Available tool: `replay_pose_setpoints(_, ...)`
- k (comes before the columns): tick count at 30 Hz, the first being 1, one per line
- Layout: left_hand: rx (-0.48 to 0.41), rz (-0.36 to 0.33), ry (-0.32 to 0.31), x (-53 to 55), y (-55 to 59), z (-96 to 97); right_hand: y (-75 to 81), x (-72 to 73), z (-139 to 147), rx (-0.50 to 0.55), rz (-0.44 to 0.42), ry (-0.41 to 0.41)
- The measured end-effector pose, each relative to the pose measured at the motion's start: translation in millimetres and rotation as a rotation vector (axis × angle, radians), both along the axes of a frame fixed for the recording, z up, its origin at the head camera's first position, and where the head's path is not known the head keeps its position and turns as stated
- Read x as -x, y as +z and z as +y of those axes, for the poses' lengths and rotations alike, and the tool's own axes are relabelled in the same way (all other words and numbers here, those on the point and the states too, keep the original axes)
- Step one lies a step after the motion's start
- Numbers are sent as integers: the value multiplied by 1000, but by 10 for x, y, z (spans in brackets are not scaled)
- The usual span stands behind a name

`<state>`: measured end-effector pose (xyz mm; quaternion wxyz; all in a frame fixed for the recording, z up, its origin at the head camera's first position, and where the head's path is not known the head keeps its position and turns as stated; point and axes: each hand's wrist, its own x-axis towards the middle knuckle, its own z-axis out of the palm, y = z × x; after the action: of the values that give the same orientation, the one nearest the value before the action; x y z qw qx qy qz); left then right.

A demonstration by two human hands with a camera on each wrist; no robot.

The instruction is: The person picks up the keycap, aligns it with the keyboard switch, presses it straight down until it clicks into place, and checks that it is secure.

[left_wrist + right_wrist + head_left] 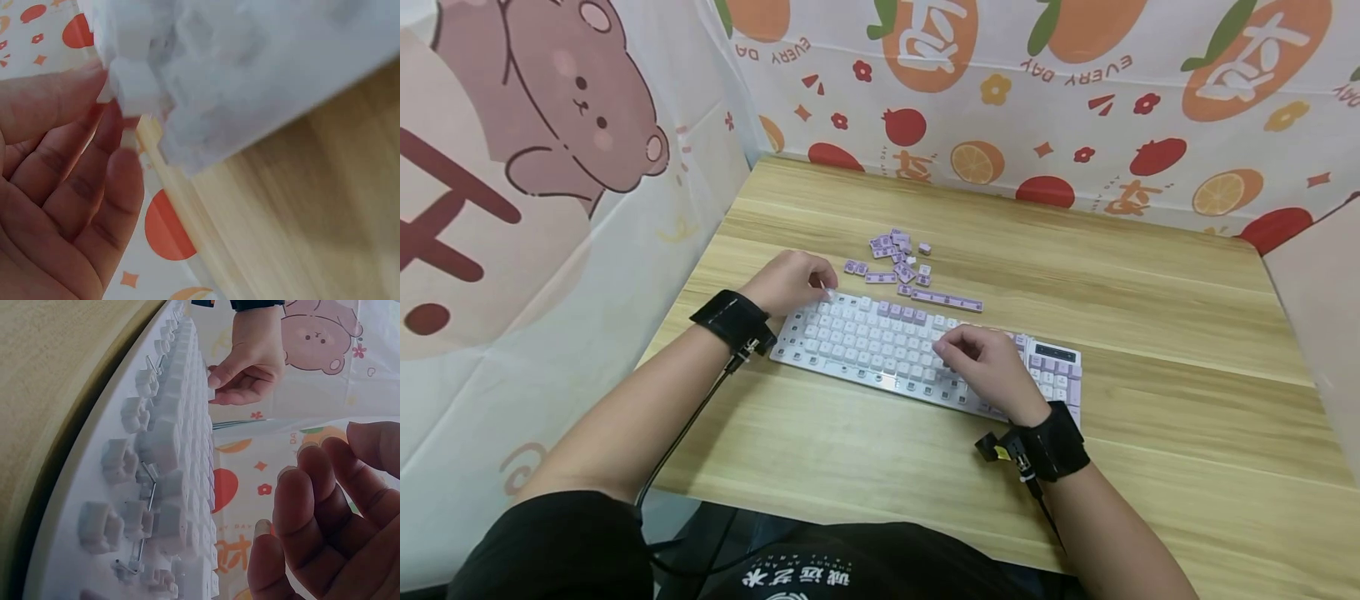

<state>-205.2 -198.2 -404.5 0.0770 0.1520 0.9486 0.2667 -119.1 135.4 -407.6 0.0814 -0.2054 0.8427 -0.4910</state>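
A white keyboard (872, 337) lies on the wooden table, its middle rows covered with white keycaps and bare switches along its front and left edges. At its far left corner my left hand (793, 282) pinches a white keycap (136, 87) between thumb and fingers. Whether that keycap sits on its switch cannot be told from the blurred left wrist view. My right hand (992, 367) hovers over the right half of the keyboard, fingers loosely curled. Nothing shows between those fingers in the right wrist view, where bare white switches (103, 526) and wire stabilisers stand near it.
Behind the keyboard lies a loose group of purple and white keycaps (901, 242), with a long purple spacebar (947, 300) beside it. Purple and white keys fill the number pad (1060, 375) at the right. Printed cloth (973, 162) hangs at the back and left of the table.
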Motion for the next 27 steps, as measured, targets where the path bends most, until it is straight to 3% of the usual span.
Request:
replay_pose_setpoints(11, -33, -37, 31, 32, -17, -28, -67, 28, 25, -17, -11, 14)
replay_pose_setpoints(20, -13, 12, -5, 35, -35, -24, -211, 62, 3, -177, -45, 110)
replay_pose_setpoints(27, -33, -61, 1, 72, -58, -85, -238, 46, -34, -197, -51, 127)
